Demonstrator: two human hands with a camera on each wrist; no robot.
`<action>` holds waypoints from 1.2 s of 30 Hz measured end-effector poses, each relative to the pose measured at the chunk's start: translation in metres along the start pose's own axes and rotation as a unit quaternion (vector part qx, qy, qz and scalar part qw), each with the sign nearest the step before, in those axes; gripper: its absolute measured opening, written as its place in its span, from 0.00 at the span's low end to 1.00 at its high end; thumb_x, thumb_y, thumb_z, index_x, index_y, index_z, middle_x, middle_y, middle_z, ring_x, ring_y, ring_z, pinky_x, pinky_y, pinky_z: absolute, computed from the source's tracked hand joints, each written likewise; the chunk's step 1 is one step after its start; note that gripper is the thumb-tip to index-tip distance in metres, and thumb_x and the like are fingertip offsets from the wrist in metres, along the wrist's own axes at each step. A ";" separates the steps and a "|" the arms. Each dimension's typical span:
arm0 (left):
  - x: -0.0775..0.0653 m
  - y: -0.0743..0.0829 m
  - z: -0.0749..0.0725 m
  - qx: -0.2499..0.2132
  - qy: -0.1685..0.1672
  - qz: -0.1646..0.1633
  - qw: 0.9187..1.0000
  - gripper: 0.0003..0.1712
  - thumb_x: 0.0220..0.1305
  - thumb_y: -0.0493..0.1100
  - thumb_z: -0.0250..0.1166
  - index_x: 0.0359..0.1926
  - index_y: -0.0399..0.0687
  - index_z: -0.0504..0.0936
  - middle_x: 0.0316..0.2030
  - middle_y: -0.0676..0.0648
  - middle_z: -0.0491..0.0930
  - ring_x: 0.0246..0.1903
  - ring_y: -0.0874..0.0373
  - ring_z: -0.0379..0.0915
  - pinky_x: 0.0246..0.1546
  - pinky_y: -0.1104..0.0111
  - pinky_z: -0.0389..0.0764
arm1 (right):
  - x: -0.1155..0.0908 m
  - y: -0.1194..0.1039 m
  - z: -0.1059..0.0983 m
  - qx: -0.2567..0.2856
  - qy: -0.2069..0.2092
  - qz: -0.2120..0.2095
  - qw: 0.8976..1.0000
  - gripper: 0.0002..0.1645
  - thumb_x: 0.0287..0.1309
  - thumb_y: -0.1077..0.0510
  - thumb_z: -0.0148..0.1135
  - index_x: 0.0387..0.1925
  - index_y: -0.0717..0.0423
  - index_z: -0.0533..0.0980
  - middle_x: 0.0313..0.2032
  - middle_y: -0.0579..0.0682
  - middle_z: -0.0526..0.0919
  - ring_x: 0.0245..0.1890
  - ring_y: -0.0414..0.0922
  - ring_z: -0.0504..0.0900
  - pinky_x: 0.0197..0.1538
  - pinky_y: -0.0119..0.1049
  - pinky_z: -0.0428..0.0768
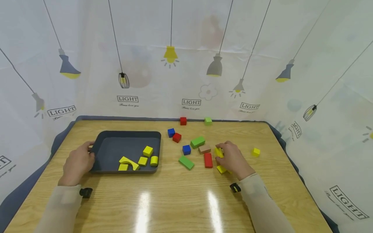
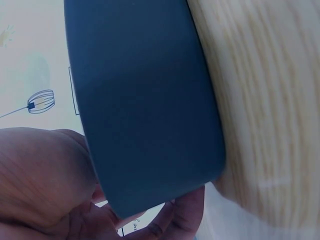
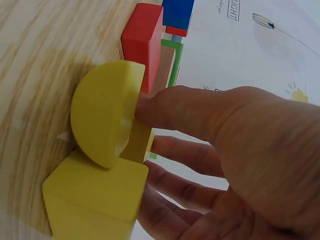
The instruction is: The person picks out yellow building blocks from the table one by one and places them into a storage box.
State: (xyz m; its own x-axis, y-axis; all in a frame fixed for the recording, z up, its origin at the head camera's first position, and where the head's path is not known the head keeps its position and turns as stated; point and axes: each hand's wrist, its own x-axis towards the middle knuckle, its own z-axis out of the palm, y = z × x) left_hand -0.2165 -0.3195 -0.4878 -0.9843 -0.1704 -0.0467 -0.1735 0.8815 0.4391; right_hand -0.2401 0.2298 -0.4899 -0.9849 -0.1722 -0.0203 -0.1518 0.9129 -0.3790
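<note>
Head view: the left hand [image 1: 78, 163] grips the left end of a dark tray [image 1: 113, 149] bearing five yellow pieces [image 1: 148, 151]; the right hand [image 1: 233, 160] pinches a yellow block [image 1: 218, 152] on the right; three red blocks [image 1: 208, 160], two blue blocks [image 1: 186, 149], three green blocks [image 1: 186, 162], one brown block [image 1: 204, 149] and, farther right, one yellow cube [image 1: 255, 152] dot the wood-grain table [image 1: 175, 200]; lamp-print cloth [image 1: 163, 84] walls the room; left wrist view: the tray's outer wall, fingers curled at its end; right wrist view: a yellow half-disc [image 3: 102, 112], largely hidden overhead, beside the pinched block.
</note>
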 end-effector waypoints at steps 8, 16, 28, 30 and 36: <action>0.000 0.001 -0.001 0.005 0.006 0.002 1.000 0.30 0.73 0.37 0.52 0.73 0.39 0.62 0.61 0.28 0.72 0.38 0.39 0.77 0.21 0.58 0.71 | 0.001 0.000 0.000 -0.006 -0.001 -0.008 1.000 0.31 0.56 0.56 0.75 0.60 0.57 0.77 0.53 0.56 0.78 0.47 0.51 0.78 0.52 0.48 0.80; 0.000 0.003 -0.001 0.011 0.006 -0.002 1.000 0.30 0.73 0.37 0.52 0.73 0.39 0.62 0.61 0.29 0.72 0.40 0.37 0.76 0.22 0.57 0.71 | 0.003 0.003 0.000 -0.008 -0.001 -0.006 1.000 0.30 0.56 0.55 0.75 0.60 0.57 0.78 0.53 0.55 0.78 0.45 0.49 0.77 0.50 0.47 0.81; 0.001 0.001 0.001 0.007 0.010 0.006 1.000 0.29 0.73 0.37 0.52 0.73 0.40 0.62 0.60 0.29 0.72 0.37 0.40 0.76 0.20 0.59 0.70 | 0.002 -0.002 -0.003 -0.008 -0.004 -0.007 1.000 0.30 0.57 0.55 0.75 0.60 0.59 0.77 0.52 0.56 0.79 0.44 0.49 0.78 0.50 0.46 0.81; 0.001 0.000 0.001 0.006 0.009 0.004 1.000 0.29 0.73 0.37 0.52 0.73 0.40 0.62 0.60 0.29 0.73 0.37 0.40 0.77 0.20 0.59 0.70 | 0.002 -0.003 -0.004 -0.006 -0.001 -0.011 1.000 0.30 0.57 0.55 0.75 0.60 0.59 0.77 0.52 0.56 0.79 0.44 0.49 0.78 0.50 0.46 0.81; -0.001 0.000 0.001 0.004 0.007 0.005 1.000 0.29 0.73 0.37 0.51 0.73 0.40 0.62 0.61 0.29 0.72 0.33 0.43 0.75 0.19 0.59 0.69 | 0.001 -0.004 -0.007 -0.008 0.017 -0.038 0.999 0.30 0.57 0.56 0.75 0.59 0.61 0.78 0.50 0.57 0.80 0.41 0.48 0.78 0.45 0.43 0.81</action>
State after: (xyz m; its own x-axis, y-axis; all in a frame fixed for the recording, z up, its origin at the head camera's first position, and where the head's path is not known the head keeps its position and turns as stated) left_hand -0.2156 -0.3190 -0.4884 -0.9854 -0.1673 -0.0303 -0.1638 0.8869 0.4320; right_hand -0.2407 0.2287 -0.4824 -0.9726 -0.2290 0.0396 -0.2275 0.9035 -0.3631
